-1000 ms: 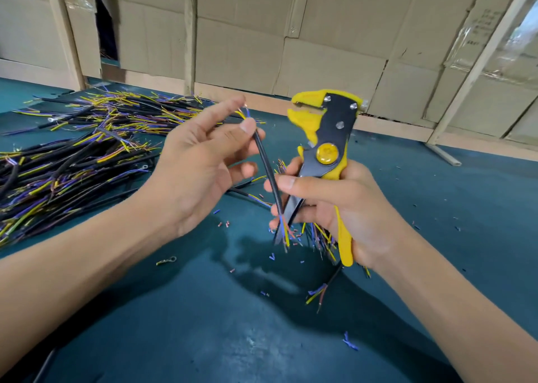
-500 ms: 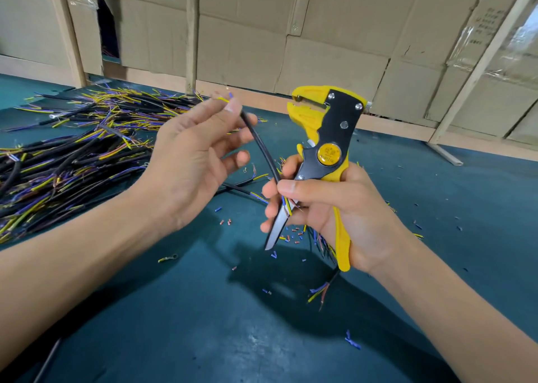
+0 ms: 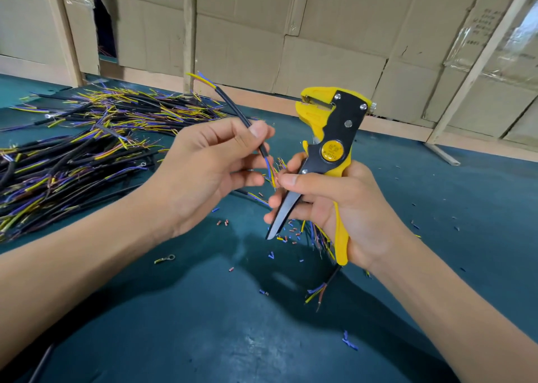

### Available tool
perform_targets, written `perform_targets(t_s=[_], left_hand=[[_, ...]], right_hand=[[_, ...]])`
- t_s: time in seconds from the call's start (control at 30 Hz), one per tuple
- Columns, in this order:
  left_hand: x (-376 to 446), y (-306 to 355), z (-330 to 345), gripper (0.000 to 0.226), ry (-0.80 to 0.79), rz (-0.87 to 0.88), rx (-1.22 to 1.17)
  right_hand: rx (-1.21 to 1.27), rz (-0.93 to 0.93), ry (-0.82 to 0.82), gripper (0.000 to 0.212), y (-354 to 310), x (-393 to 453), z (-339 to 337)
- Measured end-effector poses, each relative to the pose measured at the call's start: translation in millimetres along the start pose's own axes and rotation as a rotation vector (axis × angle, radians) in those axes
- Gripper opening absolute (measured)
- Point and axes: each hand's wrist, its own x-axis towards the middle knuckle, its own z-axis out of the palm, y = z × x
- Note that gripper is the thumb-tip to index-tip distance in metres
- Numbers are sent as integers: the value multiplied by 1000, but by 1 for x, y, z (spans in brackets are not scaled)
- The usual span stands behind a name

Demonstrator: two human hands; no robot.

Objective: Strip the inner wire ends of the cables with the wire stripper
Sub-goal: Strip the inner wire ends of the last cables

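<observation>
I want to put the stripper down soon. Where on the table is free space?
Free: the green table near you, between both forearms. Crowded: the cable pile far left, and insulation scraps under the wire stripper.

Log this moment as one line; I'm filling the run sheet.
left hand: pinches cable | right hand: grips wire stripper, head up | cable not in stripper | pile of cables on table

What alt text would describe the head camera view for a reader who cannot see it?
A person's left hand pinches a short black cable while the right hand grips a yellow and black wire stripper upright. A pile of cables lies at left on the teal table, with insulation scraps under the hands.
</observation>
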Motion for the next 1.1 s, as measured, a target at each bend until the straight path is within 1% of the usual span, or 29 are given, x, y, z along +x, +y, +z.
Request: perform_targets(t_s=[0.17,0.23,0.33,0.37,0.4,0.47,0.5,0.57,0.6,0.67,0.77,0.87,1.0,1.1], left_hand=[[-1,1,3,15,4,14,24],[-1,1,2,23,7,42,89],[1,2,-1,42,-1,74,216],[1,3,-2,42,-13,74,249],[1,4,-2,35,-32,68,273],[1,7,-3,10,-105,43,279],[0,8,-3,9,-145,14,260],[1,9,-6,32,-207,-54,218],[1,9,-7,40,-224,-78,224],[1,8,-7,42,-239,-92,267],[2,6,-7,38,-154,-63,236],[4,7,-12,33,-45,-30,122],[6,16,-19,27,-7,10,-15],[5,18,-18,27,-4,6,-15]], right_hand=[[-43,-18,7,12,2,1,1],[-29,-26,37,13,1,1,0],[-14,-41,90,14,-1,3,-1],[-9,-42,108,14,-2,4,-2],[-6,-43,126,14,-2,5,-2],[-5,-52,154,13,-3,5,-3],[-7,-58,164,13,-3,6,-3],[-7,-68,176,14,-3,6,-4],[-9,-73,178,15,-3,7,-4],[-21,-83,174,15,-2,7,-6],[-32,-56,99,11,-1,6,-10],[-32,33,-64,6,0,3,-13],[-54,93,-257,10,7,-1,-10],[-46,102,-320,9,7,-3,-10]])
